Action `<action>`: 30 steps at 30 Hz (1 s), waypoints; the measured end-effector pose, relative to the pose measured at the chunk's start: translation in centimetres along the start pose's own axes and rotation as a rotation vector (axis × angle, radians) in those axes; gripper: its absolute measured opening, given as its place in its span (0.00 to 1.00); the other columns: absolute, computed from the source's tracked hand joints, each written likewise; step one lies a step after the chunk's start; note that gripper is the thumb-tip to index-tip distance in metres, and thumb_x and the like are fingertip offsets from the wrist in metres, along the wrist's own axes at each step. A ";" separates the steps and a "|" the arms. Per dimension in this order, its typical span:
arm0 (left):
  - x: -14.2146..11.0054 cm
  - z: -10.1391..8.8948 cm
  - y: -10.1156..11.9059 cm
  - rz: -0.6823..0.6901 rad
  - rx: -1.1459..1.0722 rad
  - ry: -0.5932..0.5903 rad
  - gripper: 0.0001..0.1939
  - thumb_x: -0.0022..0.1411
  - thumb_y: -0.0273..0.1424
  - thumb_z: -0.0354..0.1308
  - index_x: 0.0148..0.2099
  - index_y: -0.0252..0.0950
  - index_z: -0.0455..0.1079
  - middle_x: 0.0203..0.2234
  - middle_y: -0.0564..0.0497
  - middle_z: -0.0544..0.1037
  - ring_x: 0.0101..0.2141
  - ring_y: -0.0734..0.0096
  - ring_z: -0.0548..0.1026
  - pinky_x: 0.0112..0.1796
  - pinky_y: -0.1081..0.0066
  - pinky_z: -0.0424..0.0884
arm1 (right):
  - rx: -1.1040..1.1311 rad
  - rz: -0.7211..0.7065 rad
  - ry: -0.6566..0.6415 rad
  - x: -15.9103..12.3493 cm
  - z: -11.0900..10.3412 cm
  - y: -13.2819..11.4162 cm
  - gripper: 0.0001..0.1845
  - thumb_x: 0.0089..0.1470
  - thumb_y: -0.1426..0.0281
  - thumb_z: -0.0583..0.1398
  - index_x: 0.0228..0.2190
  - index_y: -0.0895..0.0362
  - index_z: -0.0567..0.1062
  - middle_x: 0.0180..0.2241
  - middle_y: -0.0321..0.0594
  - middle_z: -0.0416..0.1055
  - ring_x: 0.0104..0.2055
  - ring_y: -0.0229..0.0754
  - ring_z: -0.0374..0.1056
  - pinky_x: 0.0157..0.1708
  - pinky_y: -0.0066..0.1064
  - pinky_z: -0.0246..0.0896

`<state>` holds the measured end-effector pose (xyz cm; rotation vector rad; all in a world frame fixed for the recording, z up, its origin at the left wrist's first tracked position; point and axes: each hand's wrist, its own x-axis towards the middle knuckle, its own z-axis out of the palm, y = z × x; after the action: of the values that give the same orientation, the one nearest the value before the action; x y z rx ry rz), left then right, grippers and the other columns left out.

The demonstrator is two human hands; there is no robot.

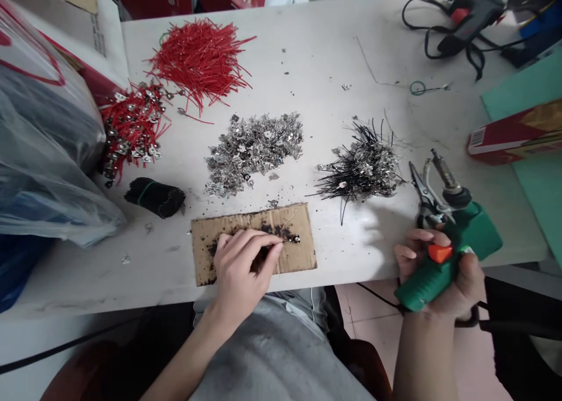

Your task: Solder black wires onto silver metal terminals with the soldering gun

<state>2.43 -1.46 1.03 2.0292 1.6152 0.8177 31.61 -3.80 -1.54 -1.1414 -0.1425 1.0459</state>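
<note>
Head view, left to right. Clear plastic bag [52,137], left edge. Black wire bundle, green-banded [153,197], nearby on the white table [351,254]. Brown scorched cardboard [306,254], lower centre, close to the table's front edge; silver metal tabs [259,146] heaped above. Left hand [240,269]: fingertips pinching a small metal-tipped piece [296,238] over the cardboard's right half. Black wires with silver ends [369,164], right of centre. Metal pliers [425,193], beside a green pistol-shaped tool, orange-triggered [476,231], gripped in the right hand [461,292], lower right. Apparent step: piece steadied, tool held apart. Any boardward swing calls for skirting pliers and black wires; room lies along the front strip.
</note>
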 end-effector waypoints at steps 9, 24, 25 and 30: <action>4.9 -1.6 3.9 0.159 0.072 0.135 0.04 0.68 0.27 0.60 0.39 0.41 0.73 0.35 0.53 0.79 0.40 0.63 0.75 0.41 0.60 0.62 | 0.053 0.059 -0.037 0.0 -0.4 0.5 0.17 0.53 0.59 0.65 0.42 0.55 0.79 0.34 0.40 0.66 0.41 0.45 0.65 0.30 0.32 0.68; 7.7 -2.2 0.5 0.142 0.248 0.017 0.06 0.69 0.29 0.59 0.46 0.44 0.75 0.43 0.54 0.82 0.45 0.61 0.76 0.47 0.57 0.59 | 0.170 0.096 -0.045 0.2 -1.2 0.6 0.22 0.53 0.62 0.66 0.49 0.55 0.76 0.35 0.38 0.68 0.42 0.42 0.66 0.32 0.31 0.70; 7.0 -2.8 0.0 0.146 0.286 -0.019 0.06 0.69 0.29 0.59 0.46 0.44 0.75 0.42 0.55 0.82 0.44 0.61 0.76 0.46 0.56 0.58 | 0.170 0.092 -0.050 0.2 -1.2 0.5 0.21 0.54 0.62 0.66 0.49 0.56 0.76 0.34 0.37 0.68 0.42 0.42 0.66 0.32 0.31 0.70; 5.7 -2.8 -0.3 0.158 0.390 -0.125 0.06 0.69 0.28 0.58 0.45 0.43 0.74 0.40 0.56 0.82 0.40 0.62 0.76 0.45 0.55 0.56 | 0.190 0.090 -0.046 0.1 -1.0 0.4 0.20 0.53 0.64 0.65 0.47 0.57 0.76 0.34 0.37 0.67 0.41 0.41 0.66 0.32 0.30 0.69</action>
<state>1.21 4.09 3.91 2.4472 1.6595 0.4377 31.98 -4.37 -2.32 -0.9590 -0.0273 1.1405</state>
